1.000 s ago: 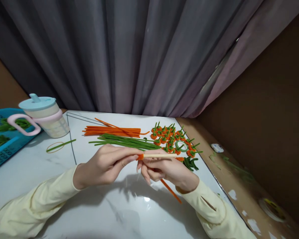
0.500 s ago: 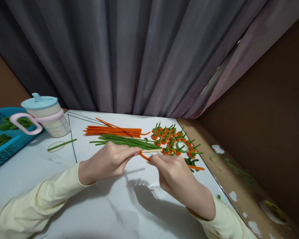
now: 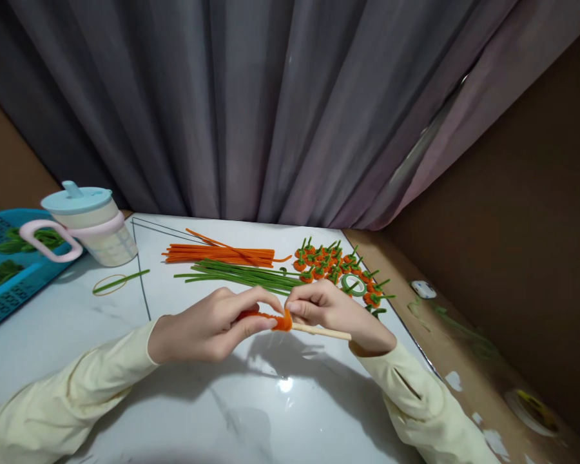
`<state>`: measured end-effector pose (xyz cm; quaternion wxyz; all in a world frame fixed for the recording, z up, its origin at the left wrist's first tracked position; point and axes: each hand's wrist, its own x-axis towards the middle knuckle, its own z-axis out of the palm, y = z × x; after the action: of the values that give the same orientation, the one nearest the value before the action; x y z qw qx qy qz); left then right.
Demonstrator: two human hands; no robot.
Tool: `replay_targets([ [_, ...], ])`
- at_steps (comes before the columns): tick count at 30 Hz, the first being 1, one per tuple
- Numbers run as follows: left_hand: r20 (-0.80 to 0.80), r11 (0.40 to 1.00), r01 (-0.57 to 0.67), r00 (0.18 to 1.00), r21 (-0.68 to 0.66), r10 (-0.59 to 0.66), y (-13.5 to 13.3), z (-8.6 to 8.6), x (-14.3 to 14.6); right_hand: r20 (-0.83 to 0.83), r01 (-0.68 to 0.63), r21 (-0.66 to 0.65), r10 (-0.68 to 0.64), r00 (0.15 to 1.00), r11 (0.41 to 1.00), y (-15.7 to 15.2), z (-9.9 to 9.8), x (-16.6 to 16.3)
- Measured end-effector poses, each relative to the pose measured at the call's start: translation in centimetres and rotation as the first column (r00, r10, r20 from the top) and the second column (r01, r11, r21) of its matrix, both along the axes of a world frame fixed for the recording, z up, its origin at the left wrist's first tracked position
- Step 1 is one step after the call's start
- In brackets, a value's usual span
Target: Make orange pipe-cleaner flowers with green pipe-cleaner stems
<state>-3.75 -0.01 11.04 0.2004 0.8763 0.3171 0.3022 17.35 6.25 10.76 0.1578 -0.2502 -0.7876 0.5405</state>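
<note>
A pale wooden stick [image 3: 323, 332] lies level above the table, its bare end pointing right. Around its left part an orange pipe cleaner [image 3: 281, 321] is coiled. My left hand [image 3: 217, 325] is closed on the coiled stretch, thumb below and fingers above. With thumb and forefinger my right hand [image 3: 321, 306] pinches the pipe cleaner's upturned end, just right of the coil. The stick's bare end passes under the right palm toward the wrist. Behind the hands are a bundle of orange pipe cleaners [image 3: 217, 254] and a bundle of green pipe cleaners [image 3: 244, 275].
Several small orange pumpkin-like figures with green stems [image 3: 323, 258] stand at the back right, around a roll of green tape [image 3: 352, 285]. At left are a tumbler [image 3: 99, 225], a blue basket [image 3: 24, 293] and a rubber band [image 3: 109, 285]. A grey curtain [image 3: 241, 109] hangs behind.
More of the pipe cleaner is now wound on the stick. The right hand has turned and lifted, from pulling the strand low to pinching its end at the coil. The coil has come nearer.
</note>
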Motion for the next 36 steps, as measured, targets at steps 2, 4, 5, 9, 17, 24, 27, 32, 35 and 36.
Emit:
replay_targets([
  [2,0.044,0.998,-0.008,0.999,0.065,0.005,0.1,-0.3,0.0,-0.061,-0.032,-0.174,0.022,0.998,0.984,-0.2,-0.8,-0.5],
  [4,0.090,0.989,0.039,0.995,0.142,-0.052,0.3,-0.5,0.0,-0.134,-0.065,-0.320,0.022,0.991,0.945,-0.6,-1.3,-0.9],
  [5,0.114,0.982,0.058,0.990,0.177,-0.079,0.3,-0.5,0.0,-0.169,-0.068,-0.378,0.004,0.986,0.923,-0.8,-1.4,-1.1],
  [9,0.204,0.970,-0.056,0.979,0.238,0.006,0.3,-0.1,0.0,-0.205,0.004,-0.417,-0.098,0.974,0.909,-1.5,-0.8,-1.3],
  [17,0.260,0.854,-0.329,0.936,0.403,0.239,1.2,-1.2,0.0,0.026,0.197,0.591,-0.263,0.964,0.782,-3.8,-0.4,-1.2],
  [24,-0.036,0.933,-0.114,0.990,0.341,0.134,1.4,-1.2,-0.7,0.092,0.000,0.955,-0.296,0.951,0.297,-3.0,0.4,0.3],
  [27,-0.082,0.980,-0.003,0.996,0.200,0.019,1.0,-0.3,-0.8,0.113,-0.023,0.932,-0.231,0.967,0.361,-2.2,0.7,0.7],
  [32,-0.030,0.993,0.120,0.992,-0.019,-0.120,0.7,0.7,-0.6,0.055,-0.033,0.696,-0.007,0.998,0.717,-0.8,0.7,0.6],
  [35,0.052,0.991,0.111,0.993,-0.078,-0.107,0.6,0.9,-0.4,-0.030,-0.039,0.388,0.054,0.998,0.921,0.0,0.1,0.1],
  [36,0.075,0.993,0.082,0.994,-0.087,-0.075,0.6,0.8,-0.4,-0.064,-0.034,0.255,0.051,0.997,0.966,0.1,-0.2,-0.2],
])
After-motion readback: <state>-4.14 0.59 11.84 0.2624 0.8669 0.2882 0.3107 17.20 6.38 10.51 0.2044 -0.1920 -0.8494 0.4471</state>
